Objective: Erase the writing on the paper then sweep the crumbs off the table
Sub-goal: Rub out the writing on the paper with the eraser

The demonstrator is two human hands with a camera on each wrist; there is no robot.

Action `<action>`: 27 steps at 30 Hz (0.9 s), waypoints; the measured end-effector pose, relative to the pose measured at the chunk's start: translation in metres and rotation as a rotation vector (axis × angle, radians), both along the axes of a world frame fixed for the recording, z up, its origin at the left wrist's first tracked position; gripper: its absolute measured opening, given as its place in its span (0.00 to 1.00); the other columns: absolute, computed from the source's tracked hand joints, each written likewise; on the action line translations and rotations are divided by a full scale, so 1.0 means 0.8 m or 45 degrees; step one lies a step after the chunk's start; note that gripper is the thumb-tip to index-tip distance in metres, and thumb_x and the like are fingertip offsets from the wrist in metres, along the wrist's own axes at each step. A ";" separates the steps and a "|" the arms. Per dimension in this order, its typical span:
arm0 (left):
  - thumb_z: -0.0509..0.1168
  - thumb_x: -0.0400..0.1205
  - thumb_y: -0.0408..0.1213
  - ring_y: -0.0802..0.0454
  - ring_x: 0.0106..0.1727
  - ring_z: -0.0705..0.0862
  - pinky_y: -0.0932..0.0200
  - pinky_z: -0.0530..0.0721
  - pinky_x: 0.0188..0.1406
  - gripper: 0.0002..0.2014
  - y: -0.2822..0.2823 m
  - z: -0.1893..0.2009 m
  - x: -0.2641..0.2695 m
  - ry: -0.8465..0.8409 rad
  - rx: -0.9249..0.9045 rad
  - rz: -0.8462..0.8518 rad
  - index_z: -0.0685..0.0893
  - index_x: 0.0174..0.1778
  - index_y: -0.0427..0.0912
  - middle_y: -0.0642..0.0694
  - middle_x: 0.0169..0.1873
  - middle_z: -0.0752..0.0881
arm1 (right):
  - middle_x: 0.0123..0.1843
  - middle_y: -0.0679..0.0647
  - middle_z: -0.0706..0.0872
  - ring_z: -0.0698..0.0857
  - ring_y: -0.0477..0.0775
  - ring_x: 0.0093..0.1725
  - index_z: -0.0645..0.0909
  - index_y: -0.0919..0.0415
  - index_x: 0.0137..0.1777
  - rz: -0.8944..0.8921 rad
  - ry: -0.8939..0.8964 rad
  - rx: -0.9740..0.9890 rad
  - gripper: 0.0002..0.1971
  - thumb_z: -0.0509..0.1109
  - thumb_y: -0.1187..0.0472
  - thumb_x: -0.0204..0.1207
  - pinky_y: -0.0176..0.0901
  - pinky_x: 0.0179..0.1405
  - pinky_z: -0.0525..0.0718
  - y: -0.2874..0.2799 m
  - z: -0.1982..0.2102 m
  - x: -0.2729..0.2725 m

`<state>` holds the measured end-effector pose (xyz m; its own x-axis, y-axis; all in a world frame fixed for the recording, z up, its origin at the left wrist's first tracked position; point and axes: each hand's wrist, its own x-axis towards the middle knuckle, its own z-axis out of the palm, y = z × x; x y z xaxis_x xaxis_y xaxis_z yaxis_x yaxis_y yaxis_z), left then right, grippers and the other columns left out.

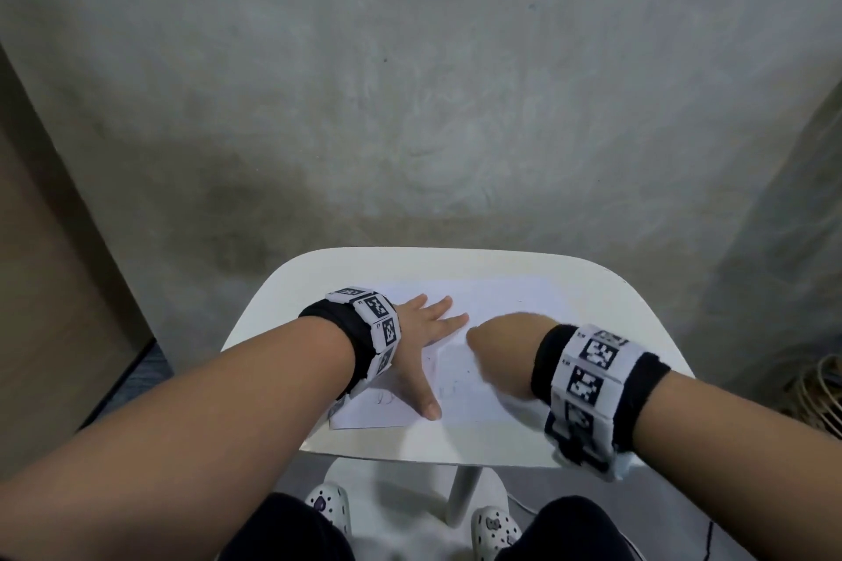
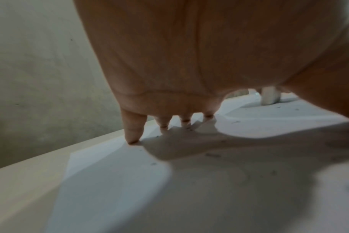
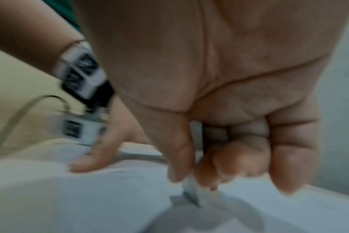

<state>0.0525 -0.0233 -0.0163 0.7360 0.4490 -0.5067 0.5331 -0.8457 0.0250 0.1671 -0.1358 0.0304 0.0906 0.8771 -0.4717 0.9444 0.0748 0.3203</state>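
A white sheet of paper [image 1: 501, 310] lies on the small white table [image 1: 638, 333], with faint pencil marks [image 1: 387, 399] near its front left. My left hand [image 1: 423, 333] lies flat on the paper with fingers spread, pressing it down. To its right, my right hand [image 1: 501, 351] is blurred and curled; in the right wrist view its thumb and fingers pinch a white eraser [image 3: 191, 193] whose tip touches the paper [image 3: 90, 205]. In the left wrist view the eraser [image 2: 269, 96] stands on the paper [image 2: 110, 181] beyond my palm, amid small dark crumbs [image 2: 236, 121].
The table stands against a grey concrete wall [image 1: 410, 82]. A wooden panel [image 1: 45, 287] is at the left, and a wicker object [image 1: 820, 392] sits on the floor at the right. My knees and white clogs [image 1: 328, 508] are below the table's front edge.
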 end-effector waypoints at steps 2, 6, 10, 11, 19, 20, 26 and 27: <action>0.74 0.64 0.70 0.46 0.84 0.30 0.35 0.40 0.80 0.66 -0.002 0.000 0.002 0.015 0.021 -0.004 0.29 0.82 0.62 0.56 0.82 0.28 | 0.45 0.52 0.82 0.82 0.55 0.44 0.74 0.61 0.56 0.110 0.094 -0.017 0.06 0.65 0.62 0.80 0.42 0.41 0.76 -0.013 -0.006 -0.020; 0.74 0.64 0.70 0.47 0.84 0.29 0.33 0.39 0.79 0.66 -0.001 0.003 0.000 0.009 -0.012 0.003 0.29 0.82 0.63 0.57 0.82 0.28 | 0.47 0.53 0.82 0.78 0.54 0.44 0.78 0.62 0.55 -0.097 0.215 0.022 0.11 0.59 0.56 0.83 0.43 0.44 0.74 0.000 0.003 0.002; 0.75 0.66 0.68 0.46 0.84 0.30 0.34 0.39 0.80 0.65 -0.006 0.006 0.002 0.008 0.002 0.035 0.29 0.82 0.61 0.56 0.82 0.28 | 0.57 0.58 0.86 0.82 0.58 0.48 0.81 0.61 0.59 -0.101 0.128 0.092 0.13 0.61 0.58 0.81 0.47 0.47 0.78 0.000 0.004 -0.002; 0.75 0.66 0.67 0.46 0.84 0.30 0.35 0.40 0.80 0.65 -0.010 0.006 0.004 0.016 0.017 0.034 0.29 0.82 0.61 0.56 0.83 0.28 | 0.59 0.59 0.86 0.84 0.60 0.53 0.81 0.62 0.62 -0.056 0.122 0.078 0.13 0.62 0.58 0.82 0.48 0.47 0.77 -0.004 0.000 -0.012; 0.75 0.65 0.69 0.47 0.83 0.29 0.35 0.39 0.80 0.66 -0.006 0.003 0.002 0.005 -0.007 0.045 0.29 0.82 0.61 0.56 0.82 0.28 | 0.57 0.56 0.87 0.81 0.57 0.47 0.81 0.62 0.61 -0.109 0.109 0.066 0.14 0.61 0.56 0.82 0.47 0.45 0.76 -0.004 0.004 -0.004; 0.75 0.65 0.68 0.46 0.84 0.29 0.36 0.39 0.80 0.66 -0.008 0.004 0.004 0.018 0.010 0.044 0.29 0.82 0.61 0.56 0.82 0.28 | 0.58 0.58 0.86 0.80 0.58 0.47 0.81 0.61 0.62 -0.077 0.117 0.071 0.14 0.61 0.58 0.82 0.48 0.45 0.76 -0.007 0.001 -0.011; 0.75 0.67 0.65 0.45 0.84 0.30 0.36 0.40 0.80 0.65 -0.012 0.011 0.004 0.010 0.011 0.033 0.30 0.83 0.60 0.54 0.83 0.29 | 0.44 0.52 0.83 0.77 0.54 0.44 0.82 0.62 0.60 -0.002 0.114 0.063 0.14 0.62 0.57 0.82 0.43 0.43 0.73 -0.002 0.011 -0.021; 0.76 0.67 0.65 0.45 0.84 0.30 0.36 0.39 0.80 0.65 -0.012 0.010 0.004 0.004 0.012 0.035 0.31 0.83 0.60 0.53 0.83 0.29 | 0.42 0.52 0.83 0.80 0.56 0.46 0.83 0.63 0.60 -0.008 0.111 0.086 0.14 0.62 0.57 0.81 0.44 0.45 0.76 -0.002 0.012 -0.020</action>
